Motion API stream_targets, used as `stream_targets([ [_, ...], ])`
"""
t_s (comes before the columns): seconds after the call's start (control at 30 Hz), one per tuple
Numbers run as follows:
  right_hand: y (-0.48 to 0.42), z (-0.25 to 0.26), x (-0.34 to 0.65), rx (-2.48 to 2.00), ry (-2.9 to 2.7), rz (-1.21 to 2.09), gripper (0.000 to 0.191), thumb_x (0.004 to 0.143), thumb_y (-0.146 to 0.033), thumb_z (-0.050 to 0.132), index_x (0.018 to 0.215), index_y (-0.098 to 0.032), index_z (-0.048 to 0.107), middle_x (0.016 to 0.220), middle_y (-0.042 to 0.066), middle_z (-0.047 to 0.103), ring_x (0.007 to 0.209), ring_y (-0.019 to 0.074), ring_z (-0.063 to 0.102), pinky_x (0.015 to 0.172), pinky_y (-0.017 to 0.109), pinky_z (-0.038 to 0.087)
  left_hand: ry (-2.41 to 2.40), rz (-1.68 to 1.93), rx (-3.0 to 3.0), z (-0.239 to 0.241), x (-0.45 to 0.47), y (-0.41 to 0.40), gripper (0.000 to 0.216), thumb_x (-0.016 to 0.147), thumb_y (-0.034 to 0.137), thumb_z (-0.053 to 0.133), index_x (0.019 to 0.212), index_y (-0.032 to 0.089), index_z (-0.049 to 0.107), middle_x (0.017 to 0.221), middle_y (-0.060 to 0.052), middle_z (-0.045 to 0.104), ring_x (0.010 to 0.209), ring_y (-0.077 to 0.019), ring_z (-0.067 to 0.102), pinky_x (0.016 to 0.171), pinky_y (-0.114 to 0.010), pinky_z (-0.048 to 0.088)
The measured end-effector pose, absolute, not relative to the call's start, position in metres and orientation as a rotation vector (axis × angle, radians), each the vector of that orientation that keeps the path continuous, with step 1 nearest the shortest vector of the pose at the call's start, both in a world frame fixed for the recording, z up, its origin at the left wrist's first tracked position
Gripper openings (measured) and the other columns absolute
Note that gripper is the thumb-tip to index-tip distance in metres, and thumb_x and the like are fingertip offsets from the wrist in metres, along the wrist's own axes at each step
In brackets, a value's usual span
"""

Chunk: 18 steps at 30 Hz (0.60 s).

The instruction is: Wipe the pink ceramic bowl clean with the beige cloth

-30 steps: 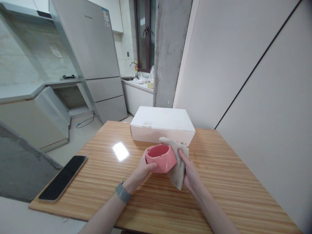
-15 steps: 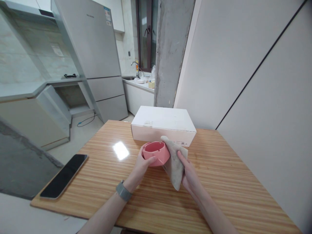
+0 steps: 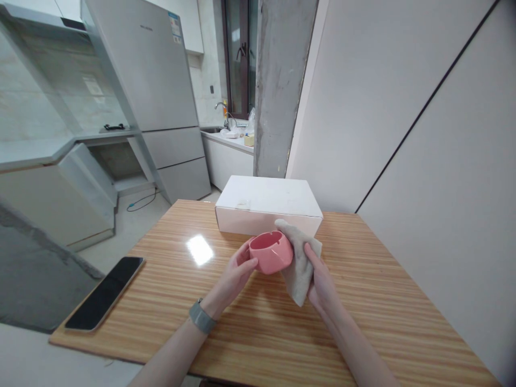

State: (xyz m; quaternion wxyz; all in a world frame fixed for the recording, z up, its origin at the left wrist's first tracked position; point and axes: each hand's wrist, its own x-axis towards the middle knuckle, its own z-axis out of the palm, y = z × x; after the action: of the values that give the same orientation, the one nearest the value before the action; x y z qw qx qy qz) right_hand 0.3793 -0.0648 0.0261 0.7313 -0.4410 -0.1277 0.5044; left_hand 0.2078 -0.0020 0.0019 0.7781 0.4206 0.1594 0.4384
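A pink angular ashtray (image 3: 272,255) with notches in its rim is held above the table, its opening tilted upward. My left hand (image 3: 241,267) is closed on its left side, the thumb on the near wall and the other fingers mostly behind it. Against the ashtray's right side lies a grey cloth (image 3: 300,263). My right hand (image 3: 320,277) grips this cloth, thumb on top, with a corner of it hanging down. The cloth hides the right end of the ashtray.
Behind my hands a white cardboard box (image 3: 268,207) sits on the wooden table (image 3: 169,290). A black-screened phone (image 3: 105,294) lies near the left edge. A pale wall (image 3: 395,107) borders the right side; a fridge (image 3: 149,80) stands beyond the table.
Both hands have shifted slightly to the right with the ashtray and the cloth. The ashtray has turned a little, and my left hand's grip sits nearer its left edge.
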Motion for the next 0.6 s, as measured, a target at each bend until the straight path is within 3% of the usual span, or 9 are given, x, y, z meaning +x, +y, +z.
stream_targets([
  [0.23,-0.066,0.028,0.377,-0.957,-0.338,1.124,0.029,0.073,-0.044,0.075,0.093,-0.023,0.075,0.096,0.004,0.078,0.110,0.0307,0.066,0.096,0.042,0.050,0.341,0.926,1.026,-0.002,0.207,-0.001,0.086,0.054,0.030,0.090,0.133,0.023,0.055,0.138,-0.014,0.056,0.135,-0.0371,0.041,0.111,-0.050,0.030],
  [0.43,-0.069,0.027,0.373,-0.962,-0.364,1.167,0.030,0.073,-0.044,0.076,0.092,-0.022,0.075,0.093,0.005,0.078,0.108,0.0321,0.066,0.095,0.044,0.050,0.386,0.901,1.047,-0.006,0.206,-0.003,0.090,0.047,0.024,0.093,0.128,0.025,0.055,0.135,-0.012,0.057,0.129,-0.0349,0.047,0.107,-0.046,0.034],
  [0.6,-0.068,0.026,0.369,-0.938,-0.367,1.217,0.029,0.072,-0.044,0.077,0.090,-0.022,0.075,0.088,0.006,0.079,0.106,0.0328,0.067,0.095,0.046,0.050,0.445,1.011,1.055,-0.001,0.207,-0.003,0.084,0.049,0.023,0.090,0.125,0.023,0.054,0.131,-0.012,0.059,0.124,-0.0325,0.051,0.104,-0.042,0.037],
])
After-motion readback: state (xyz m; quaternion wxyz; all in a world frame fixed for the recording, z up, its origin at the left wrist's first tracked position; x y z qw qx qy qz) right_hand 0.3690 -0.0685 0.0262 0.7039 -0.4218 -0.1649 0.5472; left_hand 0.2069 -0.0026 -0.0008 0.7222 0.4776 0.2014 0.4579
